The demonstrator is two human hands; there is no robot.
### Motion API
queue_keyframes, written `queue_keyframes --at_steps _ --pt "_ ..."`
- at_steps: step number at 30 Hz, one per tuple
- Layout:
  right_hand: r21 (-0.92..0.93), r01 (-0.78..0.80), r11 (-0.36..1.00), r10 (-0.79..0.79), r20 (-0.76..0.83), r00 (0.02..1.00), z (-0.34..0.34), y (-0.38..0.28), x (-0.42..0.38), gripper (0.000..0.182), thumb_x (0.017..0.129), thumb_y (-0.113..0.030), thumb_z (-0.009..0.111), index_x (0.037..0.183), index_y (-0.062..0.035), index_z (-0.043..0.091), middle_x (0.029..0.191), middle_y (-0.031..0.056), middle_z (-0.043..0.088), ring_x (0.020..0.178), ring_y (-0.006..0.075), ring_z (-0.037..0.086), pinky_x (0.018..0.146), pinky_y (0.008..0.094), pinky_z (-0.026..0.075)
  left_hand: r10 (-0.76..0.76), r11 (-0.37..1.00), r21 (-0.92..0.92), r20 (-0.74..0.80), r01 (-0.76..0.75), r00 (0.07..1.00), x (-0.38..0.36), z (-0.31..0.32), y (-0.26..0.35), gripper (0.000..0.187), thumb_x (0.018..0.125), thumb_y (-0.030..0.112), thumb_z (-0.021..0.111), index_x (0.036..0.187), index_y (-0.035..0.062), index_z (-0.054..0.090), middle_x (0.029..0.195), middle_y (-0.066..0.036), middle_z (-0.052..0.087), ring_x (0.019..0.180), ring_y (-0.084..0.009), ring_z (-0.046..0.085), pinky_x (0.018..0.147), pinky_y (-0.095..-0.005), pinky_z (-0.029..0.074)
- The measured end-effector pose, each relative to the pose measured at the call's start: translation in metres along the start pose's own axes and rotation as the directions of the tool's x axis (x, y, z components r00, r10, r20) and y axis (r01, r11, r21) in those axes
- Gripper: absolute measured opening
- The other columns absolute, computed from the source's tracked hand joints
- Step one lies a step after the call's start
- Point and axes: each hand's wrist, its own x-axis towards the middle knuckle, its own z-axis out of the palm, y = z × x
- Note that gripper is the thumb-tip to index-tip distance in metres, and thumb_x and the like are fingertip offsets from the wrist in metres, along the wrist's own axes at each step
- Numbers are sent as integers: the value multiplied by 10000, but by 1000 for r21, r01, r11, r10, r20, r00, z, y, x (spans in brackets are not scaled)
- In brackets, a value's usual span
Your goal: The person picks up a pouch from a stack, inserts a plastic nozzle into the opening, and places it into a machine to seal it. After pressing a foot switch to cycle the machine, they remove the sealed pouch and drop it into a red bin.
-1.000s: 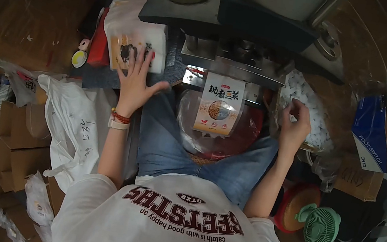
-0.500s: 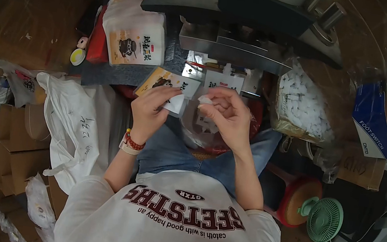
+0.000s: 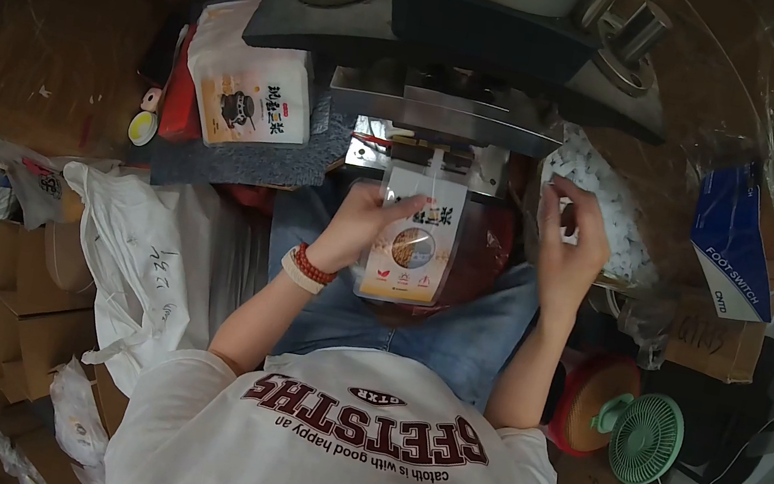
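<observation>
A printed pouch [image 3: 410, 256] with a round clear window is held upright by my left hand [image 3: 364, 225], whose thumb lies over its left part. A small spout tops the pouch, just below the metal jaw of the press [image 3: 467, 118]. My right hand [image 3: 571, 241] is apart from the pouch, at the left edge of the box of small white pieces [image 3: 616, 202]. Its thumb and fingers are curved toward each other; whether a small piece is between them is too small to tell. A stack of printed pouches [image 3: 253, 99] lies on the dark mat at the left.
A white sack [image 3: 147, 255] stands at the left beside cardboard boxes [image 3: 52, 341]. On the right are a blue foot switch box [image 3: 737, 237], a green fan [image 3: 646, 440] and a red stool [image 3: 593, 401]. The press's dark plate overhangs the work area.
My left hand has moved right and now holds a pouch upright under the press. My right hand has moved right, from the pouches to the box of white pieces. The view has shifted slightly.
</observation>
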Motion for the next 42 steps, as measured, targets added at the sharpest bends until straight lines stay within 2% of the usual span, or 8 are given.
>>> queue_keyframes --at_steps 9,12,14,19,25,29,37,42 --pt "-521 35 853 30 115 993 15 64 11 179 817 -104 622 965 -8 650 915 144 650 883 344 584 779 422 479 -108 952 -285 30 112 994 31 -11 15 300 849 162 693 1058 -41 623 967 -105 675 818 -149 660 711 -270 532" --pt "-442 -22 897 16 -18 1000 16 65 12 179 822 -84 623 982 -10 649 890 133 655 837 308 604 743 379 490 233 927 341 -196 -157 952 24 -42 22 521 817 373 716 1150 -2 575 925 -77 640 816 -198 622 741 -320 505" --pt "-371 -34 928 -13 -124 992 16 61 6 175 834 -76 622 994 -12 650 868 116 663 804 266 624 720 343 496 829 179 976 -79 -128 554 9 -79 36 682 772 440 721 1279 40 502 1183 -123 588 1089 -285 562 930 -410 429" --pt "715 -270 645 315 73 946 28 8 -18 175 888 -72 610 1047 -9 647 838 14 641 756 65 593 689 207 464 583 -290 955 127 59 803 -41 -135 16 613 760 267 718 1316 134 498 1428 -63 439 1321 -272 403 1040 -433 345" --pt "282 359 890 -399 98 912 64 -48 -31 231 754 5 664 984 -2 640 887 113 629 785 264 606 708 327 499 634 217 955 18 -201 773 -62 -116 16 504 641 -98 541 1067 136 677 1054 -36 686 1026 -229 640 861 -336 511" --pt "175 506 845 -535 239 811 86 -51 -40 276 725 1 677 995 -10 626 919 98 612 849 282 580 734 358 490 729 157 918 142 -365 670 -59 -74 24 459 614 -100 534 991 107 695 996 -42 698 987 -224 655 817 -315 530" --pt "410 126 903 -289 365 885 47 -49 -27 286 776 -43 683 1056 -3 640 972 126 646 882 250 613 781 327 483 513 587 611 225 -531 828 -52 -31 20 212 797 43 643 998 55 708 936 -73 711 788 -176 692 700 -253 533" --pt "43 126 991 -129 69 989 34 -14 -16 343 819 -115 700 1130 -1 610 1004 151 637 943 286 613 842 329 470 48 990 132 51 -54 998 -7 -8 -2 246 886 189 664 980 -37 684 927 -75 703 765 -100 659 672 -241 530"
